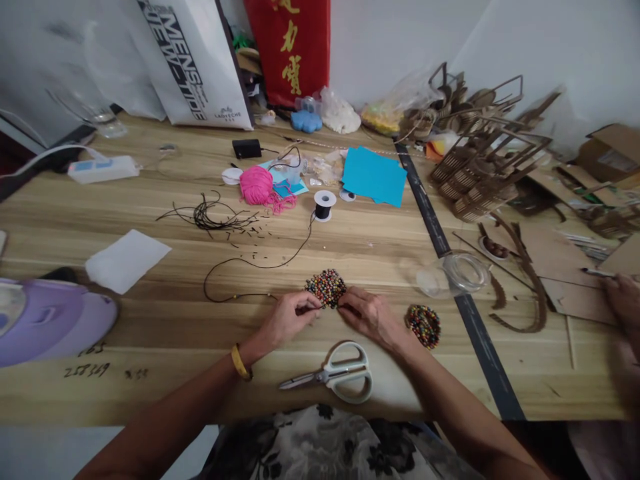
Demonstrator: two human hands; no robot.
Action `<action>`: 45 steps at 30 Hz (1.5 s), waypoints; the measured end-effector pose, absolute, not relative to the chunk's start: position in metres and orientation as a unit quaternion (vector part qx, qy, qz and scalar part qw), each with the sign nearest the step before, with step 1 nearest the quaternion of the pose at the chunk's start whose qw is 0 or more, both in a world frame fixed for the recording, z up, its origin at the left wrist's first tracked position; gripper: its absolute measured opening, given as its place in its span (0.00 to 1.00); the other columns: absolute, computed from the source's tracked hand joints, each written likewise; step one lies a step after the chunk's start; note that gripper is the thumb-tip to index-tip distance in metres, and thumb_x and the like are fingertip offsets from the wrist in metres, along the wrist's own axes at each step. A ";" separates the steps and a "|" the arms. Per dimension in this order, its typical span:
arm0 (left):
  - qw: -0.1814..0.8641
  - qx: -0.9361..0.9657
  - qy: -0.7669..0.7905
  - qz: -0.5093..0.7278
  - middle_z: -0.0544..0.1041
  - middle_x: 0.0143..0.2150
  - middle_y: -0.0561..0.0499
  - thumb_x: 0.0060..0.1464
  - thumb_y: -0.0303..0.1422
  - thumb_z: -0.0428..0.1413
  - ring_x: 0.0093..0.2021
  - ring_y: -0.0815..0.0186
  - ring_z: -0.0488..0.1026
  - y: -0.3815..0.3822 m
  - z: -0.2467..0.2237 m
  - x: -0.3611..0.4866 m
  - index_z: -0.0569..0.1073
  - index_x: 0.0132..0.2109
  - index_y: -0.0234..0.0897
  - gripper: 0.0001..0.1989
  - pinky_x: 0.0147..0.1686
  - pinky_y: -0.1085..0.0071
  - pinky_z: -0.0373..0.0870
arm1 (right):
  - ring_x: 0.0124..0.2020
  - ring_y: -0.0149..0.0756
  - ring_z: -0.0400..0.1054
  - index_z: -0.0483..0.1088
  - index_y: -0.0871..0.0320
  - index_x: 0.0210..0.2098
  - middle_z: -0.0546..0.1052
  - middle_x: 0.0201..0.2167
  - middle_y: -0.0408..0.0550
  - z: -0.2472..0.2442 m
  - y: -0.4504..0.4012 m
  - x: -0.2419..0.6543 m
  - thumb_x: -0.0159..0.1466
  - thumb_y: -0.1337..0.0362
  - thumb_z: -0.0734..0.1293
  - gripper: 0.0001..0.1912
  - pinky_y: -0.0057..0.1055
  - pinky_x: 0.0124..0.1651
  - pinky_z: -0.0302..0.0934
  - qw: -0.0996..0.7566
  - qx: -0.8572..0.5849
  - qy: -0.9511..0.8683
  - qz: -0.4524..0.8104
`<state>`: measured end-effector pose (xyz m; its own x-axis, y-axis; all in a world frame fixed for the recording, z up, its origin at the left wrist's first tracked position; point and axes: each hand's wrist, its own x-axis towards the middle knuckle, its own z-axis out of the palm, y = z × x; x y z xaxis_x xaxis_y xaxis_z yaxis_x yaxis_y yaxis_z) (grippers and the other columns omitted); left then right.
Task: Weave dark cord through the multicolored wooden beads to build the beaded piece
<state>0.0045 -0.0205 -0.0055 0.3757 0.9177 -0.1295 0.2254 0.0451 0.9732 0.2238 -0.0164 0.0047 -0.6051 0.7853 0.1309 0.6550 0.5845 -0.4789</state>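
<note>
Multicoloured beads [326, 287] lie in a cluster between my two hands on the wooden table. My left hand [290, 319], a yellow bangle on its wrist, pinches at the cluster's lower left edge. At the right edge, the fingertips of my right hand [367, 312] are pressed together; what they hold is too small to make out. A thin black cord [260, 267] with a few small beads on it loops from a white-flanged spool [324, 205] to my left hand. Green-handled scissors [345, 373] lie nearer my body. Beside my right wrist rests a coiled beaded strand [423, 326].
Pink yarn [257, 185], cut black cords [210, 215] and blue sheets [374, 176] lie farther back. A purple iron-like appliance [55, 320] stands left. Clear tubing [466, 272] and woven baskets [470, 177] are right. Another person's hand [623, 300] is at the far right.
</note>
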 end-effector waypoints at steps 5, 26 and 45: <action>0.564 0.616 0.459 0.304 0.77 0.27 0.50 0.49 0.26 0.57 0.26 0.69 0.73 -0.021 -0.010 0.004 0.76 0.33 0.30 0.04 0.30 0.73 0.70 | 0.34 0.33 0.69 0.69 0.58 0.38 0.73 0.34 0.48 0.006 -0.018 0.224 0.65 0.69 0.61 0.05 0.26 0.35 0.59 0.150 -0.416 -0.878 0.183; 0.544 0.645 0.462 0.271 0.79 0.28 0.48 0.50 0.28 0.58 0.28 0.68 0.72 -0.021 -0.007 0.003 0.78 0.33 0.30 0.05 0.29 0.75 0.67 | 0.29 0.30 0.65 0.68 0.59 0.33 0.72 0.29 0.46 0.002 -0.025 0.212 0.63 0.67 0.62 0.04 0.25 0.30 0.59 0.298 -0.392 -0.800 0.343; 0.506 0.680 0.444 0.289 0.77 0.29 0.49 0.49 0.26 0.57 0.31 0.67 0.72 -0.026 -0.004 0.005 0.75 0.31 0.32 0.02 0.33 0.73 0.67 | 0.31 0.33 0.66 0.72 0.60 0.34 0.72 0.29 0.48 0.001 -0.029 0.201 0.64 0.62 0.65 0.07 0.28 0.34 0.60 0.330 -0.372 -0.762 0.414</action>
